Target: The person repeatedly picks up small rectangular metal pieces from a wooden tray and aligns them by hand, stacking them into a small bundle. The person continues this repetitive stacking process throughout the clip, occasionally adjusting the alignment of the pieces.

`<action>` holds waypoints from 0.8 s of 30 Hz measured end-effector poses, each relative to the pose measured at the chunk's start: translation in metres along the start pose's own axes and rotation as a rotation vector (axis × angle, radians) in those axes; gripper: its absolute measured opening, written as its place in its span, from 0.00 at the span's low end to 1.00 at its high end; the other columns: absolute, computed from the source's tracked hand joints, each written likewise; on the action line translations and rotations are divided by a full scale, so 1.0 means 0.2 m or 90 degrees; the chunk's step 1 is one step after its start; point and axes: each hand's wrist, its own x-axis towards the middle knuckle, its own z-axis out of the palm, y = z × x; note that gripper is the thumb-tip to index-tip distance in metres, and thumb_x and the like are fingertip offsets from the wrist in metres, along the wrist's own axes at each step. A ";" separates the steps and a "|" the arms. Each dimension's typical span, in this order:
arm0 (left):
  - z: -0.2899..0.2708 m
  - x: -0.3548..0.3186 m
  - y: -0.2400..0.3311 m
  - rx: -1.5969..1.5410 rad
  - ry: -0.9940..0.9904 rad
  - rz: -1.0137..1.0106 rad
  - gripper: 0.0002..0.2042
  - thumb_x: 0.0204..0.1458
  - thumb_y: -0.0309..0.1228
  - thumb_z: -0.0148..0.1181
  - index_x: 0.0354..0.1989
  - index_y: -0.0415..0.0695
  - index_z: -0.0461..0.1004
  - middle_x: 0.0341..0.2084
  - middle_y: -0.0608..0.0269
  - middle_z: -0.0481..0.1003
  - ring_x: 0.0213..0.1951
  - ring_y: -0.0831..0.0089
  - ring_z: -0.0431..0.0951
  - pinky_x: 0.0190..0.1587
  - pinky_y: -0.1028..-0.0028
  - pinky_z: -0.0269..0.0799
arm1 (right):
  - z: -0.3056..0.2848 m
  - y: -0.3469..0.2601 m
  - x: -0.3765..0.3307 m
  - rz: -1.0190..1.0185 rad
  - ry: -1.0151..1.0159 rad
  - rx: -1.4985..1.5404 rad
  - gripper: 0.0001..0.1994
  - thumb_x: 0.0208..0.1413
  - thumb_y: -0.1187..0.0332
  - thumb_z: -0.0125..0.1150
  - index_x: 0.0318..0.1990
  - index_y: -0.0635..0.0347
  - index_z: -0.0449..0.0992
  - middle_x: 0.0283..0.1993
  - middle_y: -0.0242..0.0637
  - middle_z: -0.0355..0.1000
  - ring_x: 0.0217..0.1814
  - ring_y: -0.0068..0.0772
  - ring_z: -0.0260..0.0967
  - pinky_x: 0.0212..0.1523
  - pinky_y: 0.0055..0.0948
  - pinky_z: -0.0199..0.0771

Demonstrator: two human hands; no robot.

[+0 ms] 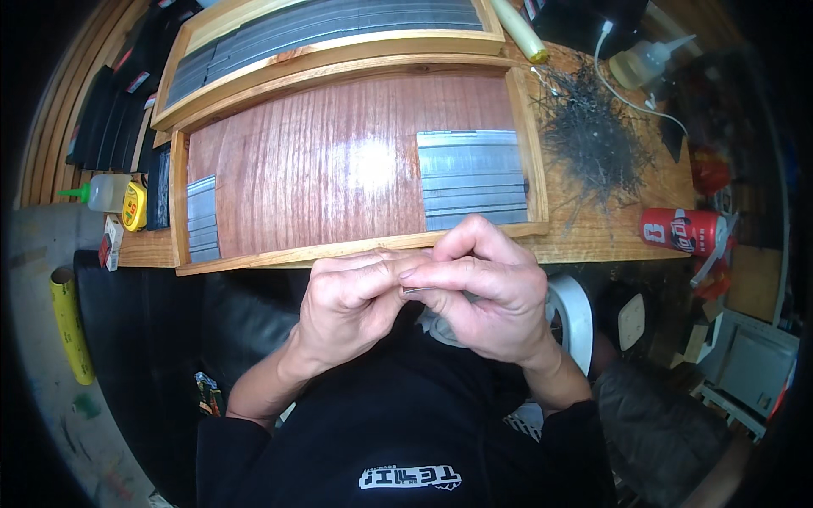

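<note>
Both hands, left hand (347, 296) and right hand (487, 284), pinch one thin grey metal strip (421, 291) between fingertips. Behind, the wooden tray (356, 251) holds grey strips (472, 179) only at its ends, so most of it looks unfilled.

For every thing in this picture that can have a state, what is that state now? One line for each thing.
Left hand: fingers pinched on the thin grey metal strip.
Right hand: fingers pinched on the same strip.
Thin grey metal strip: held between both hands, mostly hidden.
Shallow wooden tray: partly filled with flat grey strips at both ends.
Red drink can: lying on its side.
</note>
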 end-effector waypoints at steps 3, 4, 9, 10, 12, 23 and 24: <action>-0.04 -0.03 0.10 -0.128 -0.101 -0.118 0.07 0.55 0.18 0.68 0.42 0.34 0.84 0.29 0.53 0.84 0.30 0.71 0.86 0.33 0.75 0.79 | 0.00 -0.10 -0.09 0.102 -0.002 0.015 0.11 0.48 0.78 0.78 0.40 0.63 0.87 0.33 0.31 0.73 0.32 0.20 0.70 0.29 0.19 0.69; -0.05 -0.09 0.10 -0.183 -0.158 -0.218 0.07 0.56 0.19 0.68 0.42 0.34 0.84 0.31 0.54 0.85 0.31 0.74 0.86 0.34 0.76 0.79 | 0.03 -0.11 -0.15 0.191 -0.011 0.079 0.10 0.50 0.78 0.78 0.41 0.65 0.87 0.34 0.31 0.73 0.33 0.18 0.70 0.29 0.18 0.68; 0.02 -0.18 -0.07 -0.507 -0.170 -0.639 0.08 0.62 0.23 0.65 0.46 0.34 0.83 0.36 0.52 0.85 0.37 0.69 0.88 0.37 0.76 0.84 | 0.17 0.15 -0.37 0.573 -0.002 0.549 0.08 0.64 0.76 0.67 0.47 0.70 0.82 0.35 0.30 0.76 0.29 0.13 0.70 0.28 0.14 0.70; 0.03 -0.17 -0.11 -0.491 -0.153 -0.612 0.08 0.62 0.24 0.64 0.47 0.34 0.82 0.37 0.51 0.85 0.38 0.65 0.88 0.37 0.76 0.85 | 0.18 0.18 -0.35 0.583 0.026 0.573 0.08 0.65 0.75 0.65 0.47 0.70 0.82 0.34 0.30 0.77 0.29 0.13 0.71 0.28 0.14 0.70; 0.04 -0.17 -0.17 -0.528 -0.148 -0.606 0.08 0.62 0.24 0.64 0.47 0.34 0.82 0.37 0.51 0.85 0.38 0.65 0.88 0.37 0.76 0.85 | 0.20 0.22 -0.34 0.581 0.050 0.593 0.06 0.66 0.75 0.64 0.45 0.70 0.82 0.32 0.30 0.77 0.27 0.13 0.70 0.27 0.14 0.71; 0.03 -0.21 -0.14 -0.519 -0.148 -0.559 0.07 0.63 0.25 0.65 0.46 0.37 0.83 0.37 0.59 0.85 0.39 0.73 0.86 0.39 0.77 0.83 | 0.19 0.18 -0.31 0.561 0.018 0.502 0.06 0.65 0.76 0.65 0.43 0.71 0.82 0.32 0.34 0.78 0.28 0.17 0.73 0.28 0.17 0.75; 0.03 -0.21 -0.13 -0.528 -0.143 -0.560 0.07 0.63 0.24 0.65 0.46 0.36 0.83 0.37 0.57 0.85 0.39 0.71 0.87 0.40 0.75 0.85 | 0.19 0.16 -0.31 0.569 0.014 0.493 0.06 0.65 0.76 0.65 0.44 0.71 0.82 0.32 0.34 0.79 0.29 0.16 0.73 0.29 0.16 0.74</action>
